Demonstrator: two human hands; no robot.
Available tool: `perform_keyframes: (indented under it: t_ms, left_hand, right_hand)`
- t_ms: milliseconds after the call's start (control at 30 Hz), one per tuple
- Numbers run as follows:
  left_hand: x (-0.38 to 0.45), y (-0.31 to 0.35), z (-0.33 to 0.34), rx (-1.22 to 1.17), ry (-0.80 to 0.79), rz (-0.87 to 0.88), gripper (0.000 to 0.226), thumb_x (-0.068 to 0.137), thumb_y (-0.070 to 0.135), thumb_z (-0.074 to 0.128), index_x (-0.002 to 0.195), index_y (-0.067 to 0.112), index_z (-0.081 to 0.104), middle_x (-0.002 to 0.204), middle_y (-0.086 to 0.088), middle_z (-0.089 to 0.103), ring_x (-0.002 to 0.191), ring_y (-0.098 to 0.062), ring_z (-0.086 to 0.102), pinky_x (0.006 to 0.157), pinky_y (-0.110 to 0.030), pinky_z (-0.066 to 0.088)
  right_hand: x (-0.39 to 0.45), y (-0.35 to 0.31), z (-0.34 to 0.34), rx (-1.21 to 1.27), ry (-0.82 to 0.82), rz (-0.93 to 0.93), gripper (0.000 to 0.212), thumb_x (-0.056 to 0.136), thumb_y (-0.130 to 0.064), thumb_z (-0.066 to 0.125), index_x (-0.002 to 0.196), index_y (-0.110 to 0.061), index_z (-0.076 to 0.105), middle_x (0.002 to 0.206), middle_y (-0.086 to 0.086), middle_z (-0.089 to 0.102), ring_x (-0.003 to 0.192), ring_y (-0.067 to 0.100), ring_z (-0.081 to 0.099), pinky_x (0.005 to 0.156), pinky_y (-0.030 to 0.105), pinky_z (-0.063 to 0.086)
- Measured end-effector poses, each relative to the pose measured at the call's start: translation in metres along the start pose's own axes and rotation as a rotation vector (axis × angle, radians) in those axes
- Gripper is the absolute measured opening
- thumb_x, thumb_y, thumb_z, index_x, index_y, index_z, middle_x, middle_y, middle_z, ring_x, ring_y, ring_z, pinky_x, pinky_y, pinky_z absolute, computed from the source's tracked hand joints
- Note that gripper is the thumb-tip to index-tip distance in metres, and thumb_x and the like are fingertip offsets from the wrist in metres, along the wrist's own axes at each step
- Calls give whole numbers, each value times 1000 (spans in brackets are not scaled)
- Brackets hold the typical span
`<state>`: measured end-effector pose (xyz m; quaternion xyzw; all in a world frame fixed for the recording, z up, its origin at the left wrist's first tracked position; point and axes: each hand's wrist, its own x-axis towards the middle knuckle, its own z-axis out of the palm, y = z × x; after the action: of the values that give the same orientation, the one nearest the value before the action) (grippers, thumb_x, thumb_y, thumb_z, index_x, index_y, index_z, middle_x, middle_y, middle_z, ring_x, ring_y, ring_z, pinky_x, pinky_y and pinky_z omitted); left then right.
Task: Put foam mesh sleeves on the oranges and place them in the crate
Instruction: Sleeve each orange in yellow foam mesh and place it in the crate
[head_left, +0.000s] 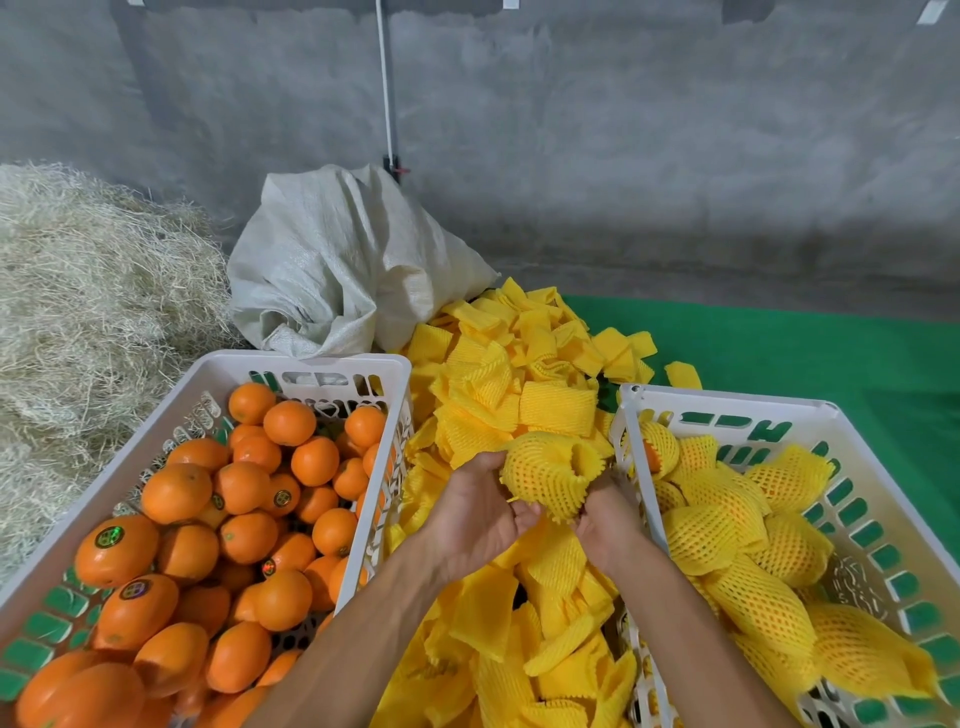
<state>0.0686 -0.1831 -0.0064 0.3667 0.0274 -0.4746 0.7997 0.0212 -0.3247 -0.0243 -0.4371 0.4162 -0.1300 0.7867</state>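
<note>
Between the two crates I hold a sleeved orange (545, 470), an orange inside a yellow foam mesh sleeve with its open end turned right. My left hand (480, 512) cups it from the left and below. My right hand (608, 514) grips the sleeve's lower right edge. Under my hands lies a pile of loose yellow foam sleeves (519, 374). The white crate on the left (311, 361) is full of bare oranges (249, 519). The white crate on the right (727, 397) holds several sleeved oranges (737, 530).
A white woven sack (337, 260) slumps behind the left crate. A heap of straw (88, 301) fills the far left. A green mat (805, 353) covers the floor at the right, with a grey concrete wall (623, 130) behind.
</note>
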Motion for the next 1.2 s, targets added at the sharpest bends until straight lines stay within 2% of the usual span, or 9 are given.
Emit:
perform_keyframes:
  t_ms: [300, 467, 600, 733, 900, 967, 1033, 1167, 1200]
  left_hand:
    - [3, -7, -1, 166, 145, 81, 39, 109, 32, 51, 123, -2, 63, 75, -8, 62, 56, -13, 54, 48, -20, 48]
    - [6, 1, -12, 343, 412, 229, 37, 110, 33, 47, 89, 7, 63, 60, -8, 54, 50, -17, 51, 46, -25, 42]
    - [6, 5, -28, 655, 638, 375, 59, 106, 47, 50, 59, 18, 29, 56, 0, 28, 47, -12, 28, 41, -13, 35]
    - [10, 0, -34, 746, 647, 506, 63, 103, 48, 54, 54, 20, 26, 45, 9, 21, 38, -7, 19, 38, -16, 20]
    - [13, -4, -37, 831, 448, 580, 52, 97, 57, 55, 65, 18, 44, 55, 10, 39, 50, -6, 36, 57, -25, 35]
    - [15, -5, -35, 844, 393, 468, 43, 87, 62, 67, 86, 19, 66, 80, 15, 69, 84, 2, 63, 82, -33, 51]
    - [17, -7, -31, 825, 388, 412, 56, 83, 58, 76, 115, 12, 71, 114, 2, 73, 124, -13, 60, 102, -37, 52]
    - [13, -5, -28, 711, 356, 384, 71, 85, 58, 77, 128, 3, 66, 112, -32, 65, 86, -23, 65, 59, -22, 48]
    - [12, -5, -29, 704, 361, 382, 64, 91, 51, 72, 130, 2, 65, 88, -25, 51, 75, -25, 56, 54, -22, 43]
  right_hand:
    - [10, 6, 1, -134, 40, 135, 26, 109, -23, 42, 90, -17, 58, 82, 5, 64, 73, 22, 63, 55, 32, 49]
    - [8, 9, -4, -322, -62, -182, 33, 107, -40, 45, 111, -15, 66, 100, 3, 75, 80, 16, 74, 60, 30, 58]
    - [-1, 3, -10, -458, -151, -699, 31, 102, -51, 51, 98, -27, 72, 98, -8, 71, 89, 5, 67, 75, 22, 53]
    - [-7, 11, -3, -652, -313, -633, 26, 86, -57, 71, 97, -33, 74, 107, -19, 66, 102, 0, 62, 81, 21, 52]
    - [-3, 8, -6, -537, -281, -540, 28, 83, -40, 81, 108, -31, 73, 112, -21, 69, 104, -9, 60, 74, 7, 49]
    - [-1, 8, -8, -512, -265, -532, 31, 85, -35, 80, 114, -30, 69, 115, -21, 66, 106, -6, 58, 73, 7, 48]
    - [1, 7, -8, -482, -265, -515, 37, 87, -29, 79, 121, -31, 65, 120, -20, 61, 109, -7, 54, 75, 11, 46]
    - [1, 7, -7, -428, -268, -490, 42, 82, -31, 83, 118, -40, 63, 116, -23, 58, 101, -16, 53, 74, 11, 44]
    - [1, 8, -7, -447, -258, -507, 43, 81, -35, 84, 118, -43, 61, 116, -23, 57, 102, -14, 54, 73, 10, 46]
